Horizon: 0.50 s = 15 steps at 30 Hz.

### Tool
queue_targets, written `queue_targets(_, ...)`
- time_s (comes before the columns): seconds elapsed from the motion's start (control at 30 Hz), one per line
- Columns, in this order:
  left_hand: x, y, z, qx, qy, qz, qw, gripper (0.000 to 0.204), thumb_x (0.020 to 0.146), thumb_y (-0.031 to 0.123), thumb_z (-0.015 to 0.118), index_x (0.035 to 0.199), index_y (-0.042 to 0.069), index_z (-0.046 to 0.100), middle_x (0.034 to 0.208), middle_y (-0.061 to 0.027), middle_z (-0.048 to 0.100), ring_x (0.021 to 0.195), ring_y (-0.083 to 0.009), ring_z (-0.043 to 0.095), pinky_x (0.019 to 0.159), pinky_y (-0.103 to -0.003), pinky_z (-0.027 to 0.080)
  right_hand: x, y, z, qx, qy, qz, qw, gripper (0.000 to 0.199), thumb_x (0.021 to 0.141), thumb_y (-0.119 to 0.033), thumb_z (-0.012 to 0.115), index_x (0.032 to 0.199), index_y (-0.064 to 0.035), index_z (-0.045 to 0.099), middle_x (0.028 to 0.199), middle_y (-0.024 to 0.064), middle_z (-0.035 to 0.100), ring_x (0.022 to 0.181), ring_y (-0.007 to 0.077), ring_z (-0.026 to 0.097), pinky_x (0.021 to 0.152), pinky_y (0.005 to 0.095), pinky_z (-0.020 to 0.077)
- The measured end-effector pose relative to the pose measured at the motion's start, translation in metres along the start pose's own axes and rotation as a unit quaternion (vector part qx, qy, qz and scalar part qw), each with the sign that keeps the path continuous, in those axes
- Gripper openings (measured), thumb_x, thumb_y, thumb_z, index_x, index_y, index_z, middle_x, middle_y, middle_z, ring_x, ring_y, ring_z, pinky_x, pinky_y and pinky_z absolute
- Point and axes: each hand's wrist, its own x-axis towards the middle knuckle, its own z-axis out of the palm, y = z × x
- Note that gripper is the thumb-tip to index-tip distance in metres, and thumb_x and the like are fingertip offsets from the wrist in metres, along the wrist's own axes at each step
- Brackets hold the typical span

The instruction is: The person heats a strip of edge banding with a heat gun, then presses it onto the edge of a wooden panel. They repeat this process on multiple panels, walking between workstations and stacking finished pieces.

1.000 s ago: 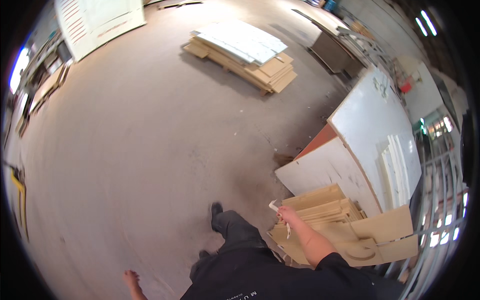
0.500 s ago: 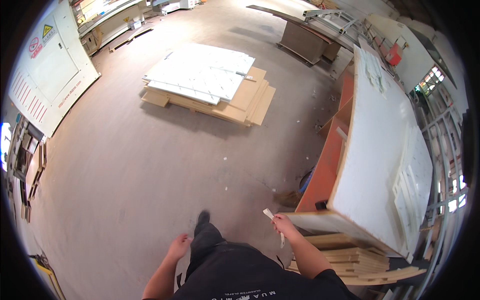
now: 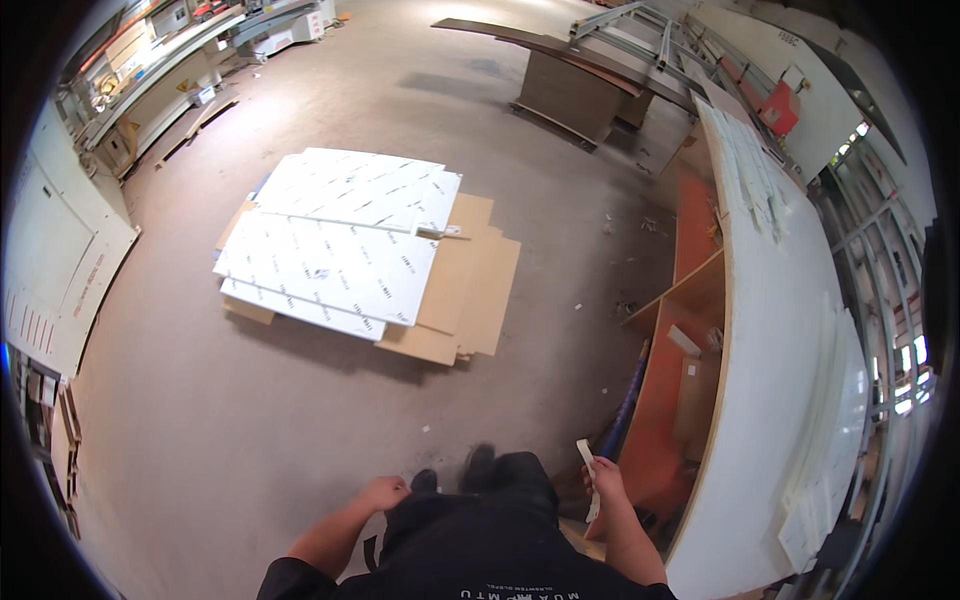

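Note:
My right hand [image 3: 605,479] is closed round a narrow, pale cream strip [image 3: 587,455]. Its ends stick out above and below my fingers; what the strip is made of I cannot tell. Beside my left thigh hangs my left hand [image 3: 384,493], its fingers curled in. The inside of that hand is hidden, and nothing shows sticking out of it. Ahead on the floor lies a low stack of white printed panels [image 3: 330,255] on top of brown boards [image 3: 470,290], out of reach of both hands.
Close on my right stands a long bench with a white top [image 3: 765,330] and orange-brown shelves [image 3: 690,385]. A blue tube [image 3: 627,395] leans by it. White machine cabinets [image 3: 65,230] line the left side. A dark board stack [image 3: 565,95] stands far ahead. Scraps dot the concrete floor [image 3: 200,400].
I have stepped forward, so the panel stack and the bench are nearer. The strip is still in my right hand. My left hand has moved slightly right in the view.

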Motion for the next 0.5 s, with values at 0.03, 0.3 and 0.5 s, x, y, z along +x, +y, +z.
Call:
queue_targets(0.03, 0.029, -0.001, -0.012, 0.001, 0.008, -0.025, 1.000, 0.041, 0.089, 0.043, 0.058, 0.107, 0.008, 0.070, 0.108, -0.0177, 0.070, 0.106, -0.0370, 0.064, 0.092, -0.045, 0.051, 0.019, -0.022, -0.005, 0.031, 0.002, 0.005, 0.999, 0.023, 0.097, -0.020, 0.049, 0.110, -0.0061, 0.063, 0.083, 0.0028, 0.062, 0.060, 0.0124, 0.056, 0.051, 0.0294, 0.0461)
queue_targets(0.3, 0.231, 0.097, -0.110, -0.122, 0.089, -0.134, 0.979, 0.038, 0.088, 0.036, 0.057, 0.100, 0.003, 0.070, 0.097, -0.0196, 0.071, 0.094, -0.0346, 0.068, 0.085, -0.045, 0.052, 0.211, -0.209, -0.053, 0.123, 0.013, 0.043, 0.991, 0.026, 0.099, -0.023, 0.044, 0.112, -0.0053, 0.056, 0.087, 0.0057, 0.062, 0.065, 0.0159, 0.056, 0.050, 0.0313, 0.0465)
queue_targets(0.5, 0.331, 0.285, -0.186, -0.288, 0.057, -0.009, 0.956, 0.028, 0.094, 0.024, 0.057, 0.100, -0.002, 0.067, 0.083, -0.0102, 0.068, 0.077, -0.0205, 0.067, 0.073, -0.033, 0.053, 0.297, -0.350, -0.098, 0.019, -0.005, 0.041, 0.999, 0.027, 0.098, -0.024, 0.044, 0.107, -0.0041, 0.059, 0.084, 0.0076, 0.062, 0.062, 0.0170, 0.056, 0.049, 0.0332, 0.0459)
